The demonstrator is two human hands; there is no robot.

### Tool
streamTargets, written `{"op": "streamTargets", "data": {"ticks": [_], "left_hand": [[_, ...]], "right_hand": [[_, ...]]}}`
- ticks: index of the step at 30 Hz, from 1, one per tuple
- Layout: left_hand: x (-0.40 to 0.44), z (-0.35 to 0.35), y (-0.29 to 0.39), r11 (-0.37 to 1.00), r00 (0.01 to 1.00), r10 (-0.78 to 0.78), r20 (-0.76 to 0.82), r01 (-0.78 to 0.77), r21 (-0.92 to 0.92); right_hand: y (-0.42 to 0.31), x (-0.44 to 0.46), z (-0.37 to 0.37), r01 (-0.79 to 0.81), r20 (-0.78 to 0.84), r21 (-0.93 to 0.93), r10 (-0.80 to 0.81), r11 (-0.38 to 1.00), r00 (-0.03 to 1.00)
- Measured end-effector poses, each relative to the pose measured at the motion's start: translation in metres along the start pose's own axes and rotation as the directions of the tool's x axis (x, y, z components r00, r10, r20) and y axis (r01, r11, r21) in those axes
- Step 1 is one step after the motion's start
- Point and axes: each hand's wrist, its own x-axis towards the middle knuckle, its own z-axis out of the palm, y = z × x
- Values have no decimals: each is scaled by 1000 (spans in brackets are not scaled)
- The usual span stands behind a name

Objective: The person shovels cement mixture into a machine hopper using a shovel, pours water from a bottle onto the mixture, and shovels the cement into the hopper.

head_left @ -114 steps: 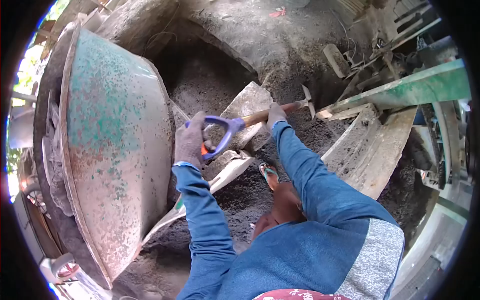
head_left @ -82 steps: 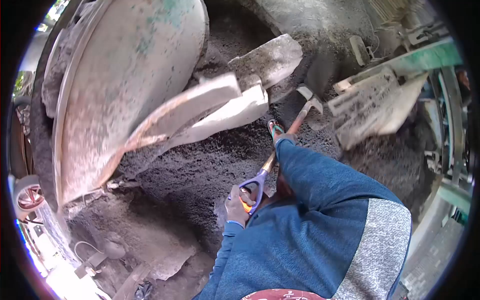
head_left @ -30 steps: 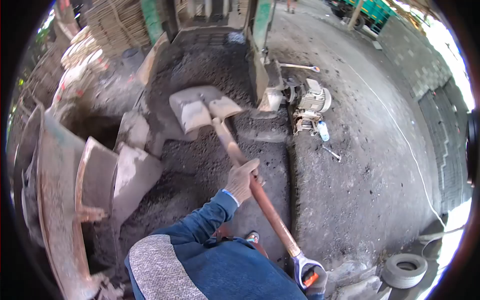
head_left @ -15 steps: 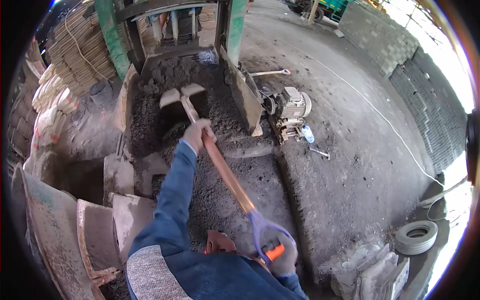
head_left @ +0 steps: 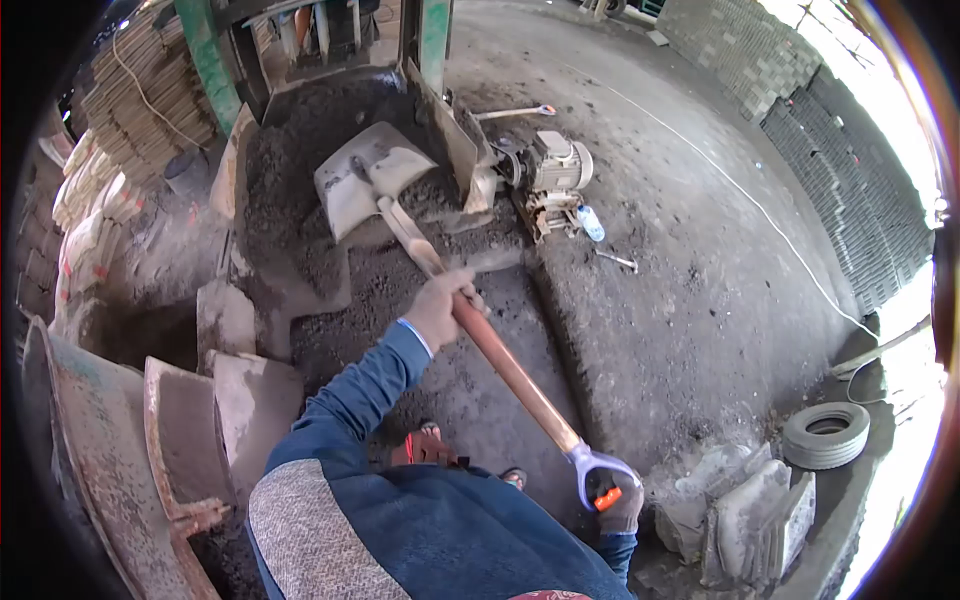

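My left hand [head_left: 440, 310], gloved, is wrapped round the wooden shaft of a shovel [head_left: 510, 365]. At the near end of the shovel, my gloved right hand [head_left: 625, 508] grips the orange bar of the purple D-handle. The wide metal blade lies at the front of a metal hopper [head_left: 227, 165], over dark, damp, crumbly material [head_left: 285, 165]. Its pale surface faces up and carries no visible heap. My right fingers are partly hidden behind the handle.
A motor [head_left: 560, 165] stands right of the hopper, with a plastic bottle [head_left: 591, 223] and a hammer-like tool [head_left: 617, 261] beside it. Another shovel [head_left: 515, 112] lies behind. Curved metal plates [head_left: 110, 430] stand at left; a tyre [head_left: 826, 435] and broken slabs [head_left: 750, 510] are at right.
The shovel has come back towards me and to the right, both hands moving with it. Its blade has turned and shows more of its surface. The camera view has also shifted slightly.
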Motion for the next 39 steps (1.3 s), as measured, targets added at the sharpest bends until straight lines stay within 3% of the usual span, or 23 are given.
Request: {"op": "streamTargets", "data": {"ticks": [4,6,8,9,11,12,13,15,16,18,19,22,24,25,27,29,30,31,33,35,37,39], "left_hand": [[-51,31,-80,998,998,-55,15,55,3],[-73,46,-105,999,998,-29,-50,30,23],[-84,47,-125,989,995,11,-101,4,145],[-87,46,-130,978,992,33,-121,-7,208],[-83,45,-120,974,990,64,-128,-34,225],[-75,42,-103,978,991,60,-120,-35,205],[-67,37,-83,982,992,59,-112,-37,185],[-30,11,-48,963,992,87,-89,-61,262],[-13,4,-24,954,992,101,-74,-76,289],[30,-17,26,933,991,122,-60,-93,348],[64,-37,49,921,988,152,-37,-129,367],[99,-33,137,863,969,241,-56,-188,468],[149,-51,176,855,930,355,-101,-279,436],[184,-70,194,806,910,406,-85,-313,503],[170,-36,191,890,903,387,-186,-312,333],[107,17,153,935,950,312,-8,-306,180],[74,42,135,975,975,221,28,-221,28],[45,59,111,985,990,122,68,-112,-129],[12,76,71,975,971,59,233,-6,-223],[9,75,41,955,950,65,306,30,-296],[0,81,11,943,920,36,390,97,-317],[-16,93,-23,934,883,-27,469,189,-302]], "right_hand": [[23,-41,-112,160,27,-361,-162,919,986],[14,-66,-134,58,-42,-260,-71,964,997],[6,-85,-141,-57,-83,-36,54,998,995],[2,-92,-134,-101,-91,-18,99,995,991],[-13,-96,-93,-184,-93,18,185,983,978],[-32,-99,-57,-170,-88,-54,165,984,982],[-32,-97,-28,-237,-148,78,246,968,958],[-34,-84,22,-215,-35,-67,213,974,976],[-15,-73,41,-127,-12,-129,127,984,992],[-1,-51,93,-159,21,-114,162,981,987],[-3,-43,131,-174,-9,51,175,983,985],[-35,-22,237,-239,152,171,214,956,965],[-30,8,272,-29,355,96,-7,995,935],[-41,15,277,16,371,65,-39,998,928],[-70,18,270,108,414,-4,-97,994,905],[-111,3,215,-4,281,235,-64,972,958],[-124,5,166,-28,270,301,-57,953,961],[-135,5,128,213,129,227,-247,950,960],[-160,8,54,481,-143,-107,-492,870,859],[-179,33,-25,692,-113,-521,-844,500,524],[-228,29,-44,830,-101,-500,-969,247,227],[-270,33,-60,787,-205,-617,-963,-12,-175]]}}
